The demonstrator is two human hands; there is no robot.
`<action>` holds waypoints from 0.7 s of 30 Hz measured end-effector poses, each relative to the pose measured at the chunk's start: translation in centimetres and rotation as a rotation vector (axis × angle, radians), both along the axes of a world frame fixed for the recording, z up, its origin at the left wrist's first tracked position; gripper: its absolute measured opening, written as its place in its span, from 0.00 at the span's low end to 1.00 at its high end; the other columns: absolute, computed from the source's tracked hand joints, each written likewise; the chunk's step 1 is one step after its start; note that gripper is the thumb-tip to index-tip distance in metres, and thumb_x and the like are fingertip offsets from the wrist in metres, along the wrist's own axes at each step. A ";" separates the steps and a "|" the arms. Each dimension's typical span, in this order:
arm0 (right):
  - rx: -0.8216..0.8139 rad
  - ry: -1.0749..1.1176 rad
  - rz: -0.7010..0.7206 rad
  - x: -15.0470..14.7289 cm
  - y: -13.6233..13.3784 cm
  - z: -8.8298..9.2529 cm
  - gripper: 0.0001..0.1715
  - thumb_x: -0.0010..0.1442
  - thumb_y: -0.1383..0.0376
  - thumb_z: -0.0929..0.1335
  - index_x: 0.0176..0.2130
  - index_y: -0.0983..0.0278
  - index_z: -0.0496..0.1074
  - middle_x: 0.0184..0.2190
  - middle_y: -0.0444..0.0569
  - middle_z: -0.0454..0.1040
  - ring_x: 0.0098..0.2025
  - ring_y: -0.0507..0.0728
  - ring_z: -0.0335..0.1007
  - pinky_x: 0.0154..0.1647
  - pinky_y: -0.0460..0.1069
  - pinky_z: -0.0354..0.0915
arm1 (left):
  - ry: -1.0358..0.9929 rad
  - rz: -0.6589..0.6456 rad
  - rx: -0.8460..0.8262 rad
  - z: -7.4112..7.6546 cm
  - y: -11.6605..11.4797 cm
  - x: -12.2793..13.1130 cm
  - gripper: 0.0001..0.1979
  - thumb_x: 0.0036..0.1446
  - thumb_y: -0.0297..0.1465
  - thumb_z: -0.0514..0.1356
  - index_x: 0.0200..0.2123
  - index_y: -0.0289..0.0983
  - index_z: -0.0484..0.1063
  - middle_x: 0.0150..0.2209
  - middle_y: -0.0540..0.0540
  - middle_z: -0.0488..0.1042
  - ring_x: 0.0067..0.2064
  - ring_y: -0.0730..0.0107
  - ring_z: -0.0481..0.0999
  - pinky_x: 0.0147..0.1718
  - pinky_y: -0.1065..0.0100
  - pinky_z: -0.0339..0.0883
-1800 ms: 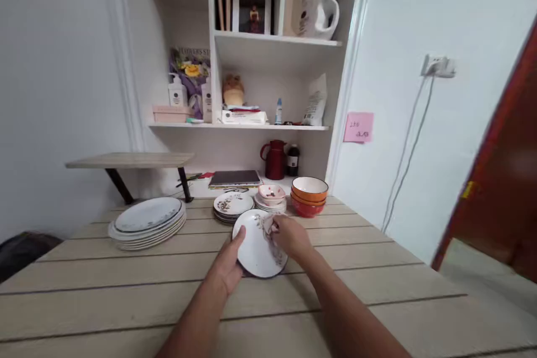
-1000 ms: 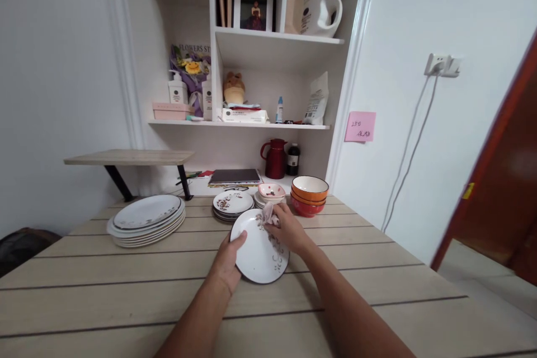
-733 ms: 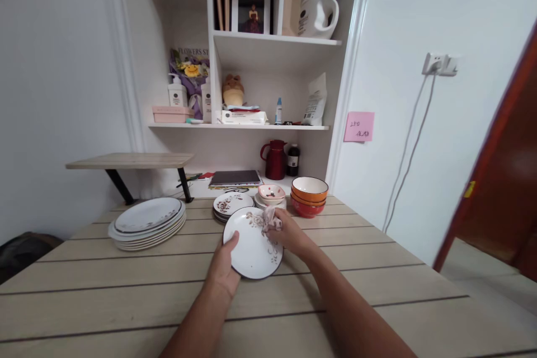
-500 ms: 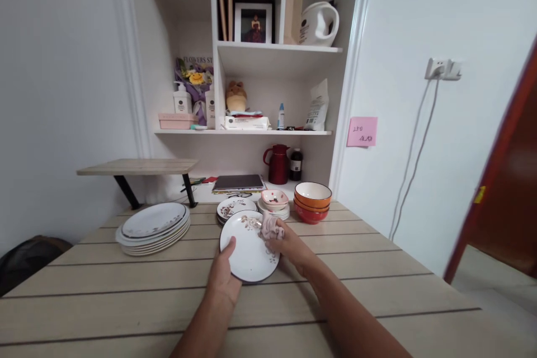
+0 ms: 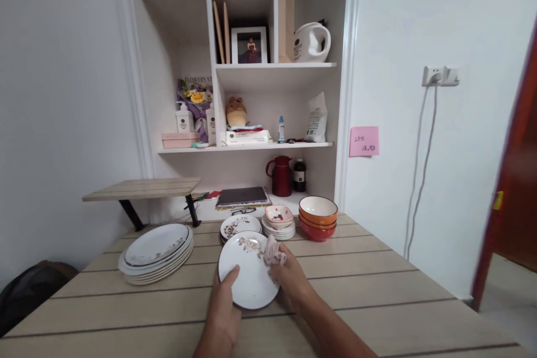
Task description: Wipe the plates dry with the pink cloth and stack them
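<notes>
A round white plate (image 5: 247, 274) with a dark rim and brown flower print is tilted toward me above the table. My left hand (image 5: 225, 296) grips its left edge, thumb on top and the other fingers hidden beneath. In my right hand (image 5: 289, 273) is a crumpled pale pink cloth (image 5: 274, 251), at the plate's upper right edge. Just behind stands a stack of smaller flowered plates (image 5: 240, 226), partly covered by the held plate. Small square dishes (image 5: 279, 215) rest on a pile of little white plates (image 5: 280, 232) beside it.
Several larger plates (image 5: 157, 246) are stacked at the left, near a raised wooden stand (image 5: 142, 188). Orange and red bowls (image 5: 318, 218) are nested at the right. Behind the table (image 5: 356, 291) lie a dark laptop (image 5: 243, 196) and a red jug (image 5: 282, 177) under the shelves.
The view has tilted up, so everything sits lower in the picture. Both hands still hold the plate and cloth, with the cloth still near the plate's upper right edge.
</notes>
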State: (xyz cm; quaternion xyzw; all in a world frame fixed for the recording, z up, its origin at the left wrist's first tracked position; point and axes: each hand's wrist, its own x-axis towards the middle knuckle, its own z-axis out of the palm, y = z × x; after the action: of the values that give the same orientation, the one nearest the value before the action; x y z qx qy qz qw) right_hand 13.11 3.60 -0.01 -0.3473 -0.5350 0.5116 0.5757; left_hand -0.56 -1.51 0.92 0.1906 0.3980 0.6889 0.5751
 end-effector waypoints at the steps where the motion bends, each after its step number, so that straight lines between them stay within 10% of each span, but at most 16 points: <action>1: 0.001 -0.013 -0.012 0.4 0.2 0.2 0.18 0.36 0.72 0.64 0.33 0.64 0.69 0.26 0.44 0.73 0.30 0.55 0.65 0.27 0.46 0.59 | 0.037 0.004 0.003 0.0 -0.1 0.0 0.30 0.50 0.23 0.63 0.57 0.39 0.66 0.42 0.39 0.81 0.43 0.55 0.81 0.42 0.58 0.74; 14: -0.181 0.237 -0.043 4.1 1.4 1.5 0.20 0.42 0.67 0.68 0.39 0.60 0.71 0.28 0.43 0.74 0.26 0.53 0.65 0.23 0.46 0.60 | 0.007 0.009 -0.274 -1.1 0.6 0.2 0.24 0.50 0.19 0.63 0.52 0.33 0.69 0.30 0.43 0.81 0.34 0.59 0.82 0.37 0.63 0.76; 21: -0.365 0.414 -0.137 4.6 3.5 -1.2 0.17 0.39 0.68 0.69 0.33 0.61 0.67 0.25 0.43 0.72 0.23 0.51 0.65 0.21 0.46 0.62 | 0.050 0.062 -0.341 -0.6 -0.3 -2.3 0.26 0.51 0.18 0.62 0.55 0.34 0.66 0.26 0.47 0.80 0.29 0.63 0.81 0.29 0.69 0.75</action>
State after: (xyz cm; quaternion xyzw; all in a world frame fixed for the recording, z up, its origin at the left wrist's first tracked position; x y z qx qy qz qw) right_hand 17.67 7.11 -1.18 -0.3686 -0.2804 0.6193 0.6340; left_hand -2.82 -1.77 0.27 0.0950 0.5290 0.6239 0.5673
